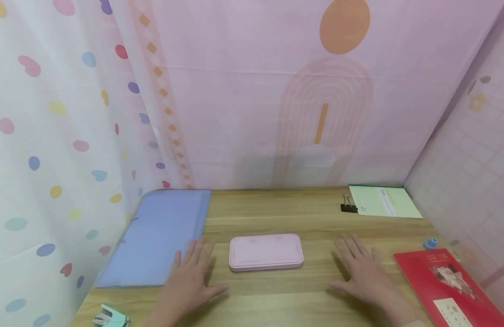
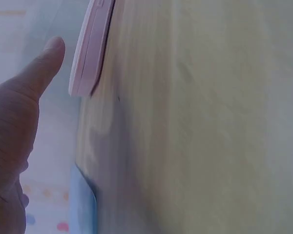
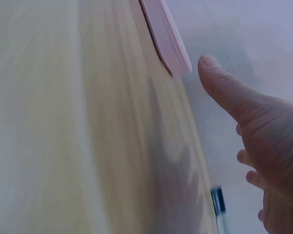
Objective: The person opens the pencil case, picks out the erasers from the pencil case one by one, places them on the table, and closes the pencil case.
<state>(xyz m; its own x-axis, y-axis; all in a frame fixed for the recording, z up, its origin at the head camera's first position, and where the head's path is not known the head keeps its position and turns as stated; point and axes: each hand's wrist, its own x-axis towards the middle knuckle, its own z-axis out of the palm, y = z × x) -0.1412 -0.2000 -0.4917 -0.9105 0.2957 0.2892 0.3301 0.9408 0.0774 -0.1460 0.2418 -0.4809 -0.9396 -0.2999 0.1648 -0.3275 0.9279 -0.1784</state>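
A: Which step is in hand?

B: A ready position, it seems; nothing is gripped. The pink, rounded rectangular case [image 1: 266, 252] is seen lying flat on the light wood-grain table [image 1: 284, 299].

A: And the hands?

B: The left hand [image 1: 188, 278] is held to the left of the case, fingers straight and spread. The right hand [image 1: 362, 274] is held to the right of the case, a little farther off, likewise spread. The case is touched by neither.

A: What is called for next?

B: If the case is to be picked up, both hands would need to be brought inward and its short ends taken. The flat blue folder [image 1: 166, 236], left of the case, is best not brushed.
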